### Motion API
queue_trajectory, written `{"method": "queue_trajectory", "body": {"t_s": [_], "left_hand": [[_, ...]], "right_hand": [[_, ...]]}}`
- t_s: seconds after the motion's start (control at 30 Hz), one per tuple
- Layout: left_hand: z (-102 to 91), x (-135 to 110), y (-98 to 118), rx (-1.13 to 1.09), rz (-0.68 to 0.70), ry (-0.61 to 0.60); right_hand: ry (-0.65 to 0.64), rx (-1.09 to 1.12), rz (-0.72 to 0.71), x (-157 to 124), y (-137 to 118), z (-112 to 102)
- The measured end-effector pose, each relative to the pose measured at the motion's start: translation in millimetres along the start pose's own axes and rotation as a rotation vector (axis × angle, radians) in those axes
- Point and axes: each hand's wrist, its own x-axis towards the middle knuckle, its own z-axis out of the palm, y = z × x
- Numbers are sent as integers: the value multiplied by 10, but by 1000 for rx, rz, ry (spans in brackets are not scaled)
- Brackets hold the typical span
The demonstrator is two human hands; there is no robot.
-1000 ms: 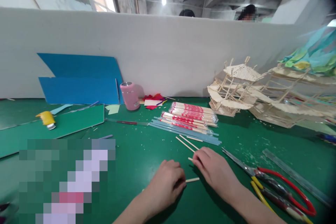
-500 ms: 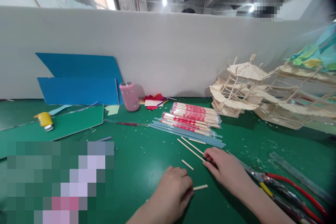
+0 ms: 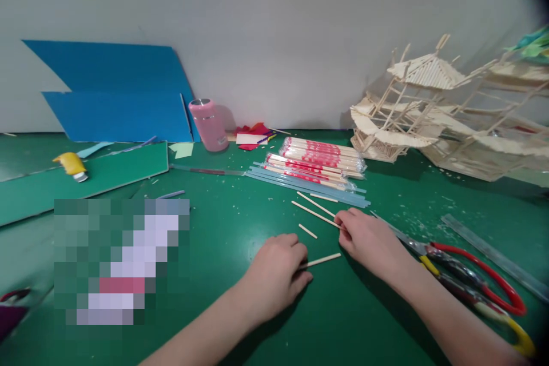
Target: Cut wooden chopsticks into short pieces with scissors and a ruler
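Observation:
My left hand (image 3: 277, 271) is low over the table, its fingers closed round one end of a wooden stick (image 3: 323, 260) that sticks out to the right. To its right, my right hand (image 3: 371, 240) pinches the near end of another wooden stick (image 3: 315, 213). A second long stick (image 3: 315, 203) lies just behind that one, its near end at my right fingertips. Between the hands, a short stick piece (image 3: 307, 231) lies loose on the green tabletop. Behind them are clear-wrapped chopstick packs (image 3: 317, 166) with red bands and several blue-grey strips (image 3: 295, 182).
Red-handled pliers (image 3: 472, 274) and a clear strip (image 3: 493, 254) lie right of my right forearm. Stick-built pavilion models (image 3: 412, 114) stand at back right. A pink flask (image 3: 209, 126), blue boards (image 3: 115, 114) and a yellow cutter (image 3: 71, 166) are to the left.
The view has tipped downward, so the tabletop sits higher in the picture. More of the stick shows from my left hand. My right fingers have closed on the nearer long stick.

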Motion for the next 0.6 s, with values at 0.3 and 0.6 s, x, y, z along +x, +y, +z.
{"method": "queue_trajectory", "body": {"t_s": [0.3, 0.6], "left_hand": [[-211, -172, -151, -72, -75, 113], [-465, -262, -128, -107, 17, 309]], "right_hand": [[57, 173, 17, -80, 154, -178], [75, 236, -442, -328, -220, -153]]}}
